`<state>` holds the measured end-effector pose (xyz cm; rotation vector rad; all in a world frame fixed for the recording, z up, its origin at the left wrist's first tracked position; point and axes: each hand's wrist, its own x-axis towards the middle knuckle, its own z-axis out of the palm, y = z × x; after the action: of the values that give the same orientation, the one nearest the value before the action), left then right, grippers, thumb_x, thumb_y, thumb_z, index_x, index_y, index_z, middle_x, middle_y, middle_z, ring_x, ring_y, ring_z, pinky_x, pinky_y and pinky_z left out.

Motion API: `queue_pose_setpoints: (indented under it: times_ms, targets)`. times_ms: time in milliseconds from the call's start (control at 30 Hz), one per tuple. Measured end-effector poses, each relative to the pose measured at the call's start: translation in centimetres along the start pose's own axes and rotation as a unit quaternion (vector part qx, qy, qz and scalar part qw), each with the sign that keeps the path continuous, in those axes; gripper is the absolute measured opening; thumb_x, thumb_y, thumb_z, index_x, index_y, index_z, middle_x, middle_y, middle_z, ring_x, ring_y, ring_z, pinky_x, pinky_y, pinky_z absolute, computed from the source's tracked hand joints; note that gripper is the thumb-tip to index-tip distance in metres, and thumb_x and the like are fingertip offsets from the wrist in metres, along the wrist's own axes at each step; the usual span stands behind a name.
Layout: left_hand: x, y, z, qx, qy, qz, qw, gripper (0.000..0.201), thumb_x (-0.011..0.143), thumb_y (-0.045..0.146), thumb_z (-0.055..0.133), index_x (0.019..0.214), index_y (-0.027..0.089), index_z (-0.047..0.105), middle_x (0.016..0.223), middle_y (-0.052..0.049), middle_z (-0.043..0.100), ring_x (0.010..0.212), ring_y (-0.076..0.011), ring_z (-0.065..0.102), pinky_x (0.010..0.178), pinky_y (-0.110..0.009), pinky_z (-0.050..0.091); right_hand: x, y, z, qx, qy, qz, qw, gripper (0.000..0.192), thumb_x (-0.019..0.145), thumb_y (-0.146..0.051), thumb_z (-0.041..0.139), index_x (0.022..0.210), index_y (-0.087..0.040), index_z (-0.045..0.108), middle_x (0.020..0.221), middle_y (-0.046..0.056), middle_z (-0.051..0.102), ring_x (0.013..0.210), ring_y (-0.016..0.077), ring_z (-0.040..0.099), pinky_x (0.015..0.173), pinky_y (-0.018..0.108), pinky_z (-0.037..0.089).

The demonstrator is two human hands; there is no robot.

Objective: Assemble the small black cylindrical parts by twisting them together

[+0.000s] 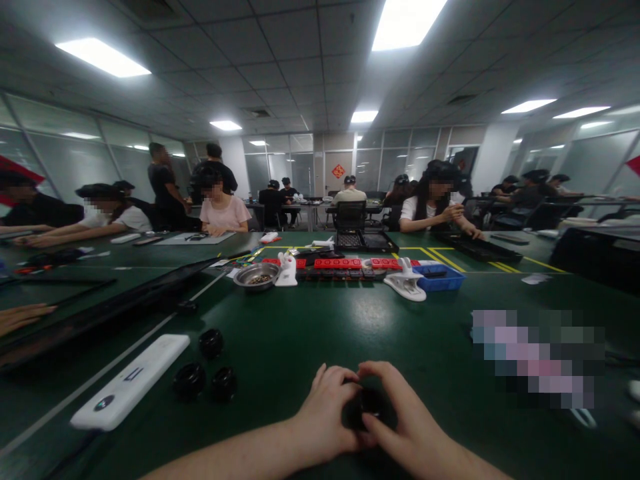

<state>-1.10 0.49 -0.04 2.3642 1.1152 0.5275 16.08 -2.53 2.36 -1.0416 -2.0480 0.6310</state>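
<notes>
A small black round part (370, 405) is held low over the green table, at the bottom middle of the view. My left hand (327, 408) curls around its left side, with the fingertips at the top. From the right, my right hand (403, 410) grips the same part, its thumb across the front. Fingers and shadow hide much of its shape. To the left stand three similar black round parts, one farther back (211, 343) and two nearer, left (189, 381) and right (223, 383).
A white power strip (133, 381) lies at left. Across the table are a metal bowl (257, 275) of small pieces, red-and-black blocks (337, 269), white clamps (405, 283) and a blue bin (440, 277). A co-worker's hand (23, 318) rests far left; a blurred-out item (535, 357) lies right.
</notes>
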Motion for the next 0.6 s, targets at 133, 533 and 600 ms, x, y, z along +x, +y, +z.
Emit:
queue_pose_setpoints:
  times_ms: [133, 533, 600]
  targets:
    - [-0.02, 0.11, -0.05, 0.003, 0.002, 0.001, 1.0, 0.048, 0.059, 0.042, 0.072, 0.102, 0.025, 0.059, 0.11, -0.005, 0.051, 0.106, -0.0264, 0.044, 0.102, -0.052, 0.016, 0.2, 0.1, 0.22, -0.002, 0.006, 0.042, 0.999, 0.044, 0.063, -0.011, 0.058, 0.105, -0.018, 0.046, 0.101, 0.009, 0.054, 0.096, 0.0243, 0.052, 0.085, 0.04, 0.043]
    - [0.03, -0.19, 0.14, 0.006, -0.004, -0.003, 1.0, 0.05, 0.057, 0.043, 0.073, 0.102, 0.026, 0.059, 0.113, -0.003, 0.05, 0.108, -0.0267, 0.043, 0.102, -0.051, 0.015, 0.06, 0.09, 0.05, -0.017, 0.012, 0.016, 1.0, 0.044, 0.065, -0.011, 0.056, 0.108, -0.017, 0.044, 0.104, 0.009, 0.052, 0.097, 0.0238, 0.05, 0.085, 0.04, 0.042]
    - [0.03, -0.15, 0.14, 0.007, 0.002, 0.001, 1.0, 0.049, 0.057, 0.042, 0.073, 0.101, 0.027, 0.059, 0.111, -0.003, 0.051, 0.107, -0.0262, 0.043, 0.102, -0.05, 0.016, 0.2, 0.29, 0.25, -0.027, 0.011, 0.044, 0.999, 0.038, 0.066, -0.014, 0.058, 0.103, -0.016, 0.047, 0.098, 0.008, 0.054, 0.091, 0.0236, 0.051, 0.081, 0.04, 0.044]
